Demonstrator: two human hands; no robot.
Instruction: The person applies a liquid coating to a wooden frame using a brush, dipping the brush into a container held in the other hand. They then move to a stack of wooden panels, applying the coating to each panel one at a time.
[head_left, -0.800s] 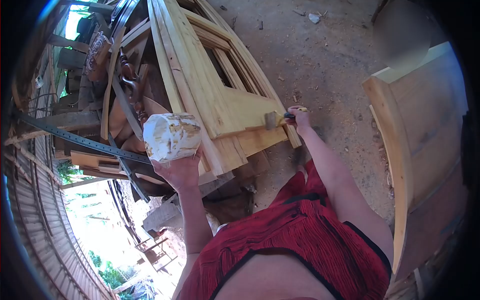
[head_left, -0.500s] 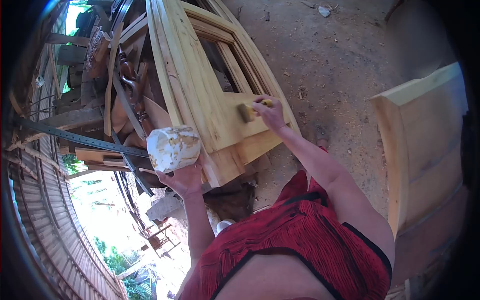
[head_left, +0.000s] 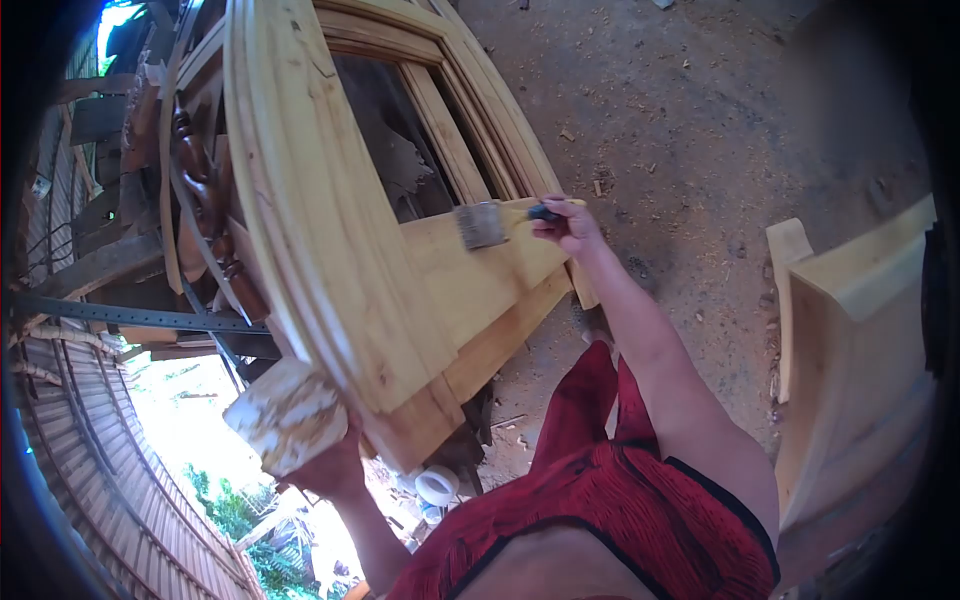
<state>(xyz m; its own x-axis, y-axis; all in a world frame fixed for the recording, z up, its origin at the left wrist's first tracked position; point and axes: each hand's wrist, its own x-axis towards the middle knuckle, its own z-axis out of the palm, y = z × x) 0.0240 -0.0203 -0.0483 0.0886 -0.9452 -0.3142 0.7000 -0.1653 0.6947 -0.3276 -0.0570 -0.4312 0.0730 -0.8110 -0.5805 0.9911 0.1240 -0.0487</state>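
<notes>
Pale wooden framework (head_left: 355,240) is set at a slant in front of the person, its near end reaching almost to the legs. Brushing of its wide near rail, just below the rectangular opening, appears to be the step in hand. The brush (head_left: 485,226) is gripped by its handle in the right hand (head_left: 567,228), over that rail, while a white, brown-stained container (head_left: 290,418) is held in the left hand (head_left: 335,465), just beyond the framework's near left corner. For a further stroke, bristles laid along the rail and a steadied container would seem to be called for. Whether the wood is touched by the bristles cannot be told. The container's contents are hidden, and the left fingers are mostly covered. The framework's far end is cut off, and the upper right is blurred.
</notes>
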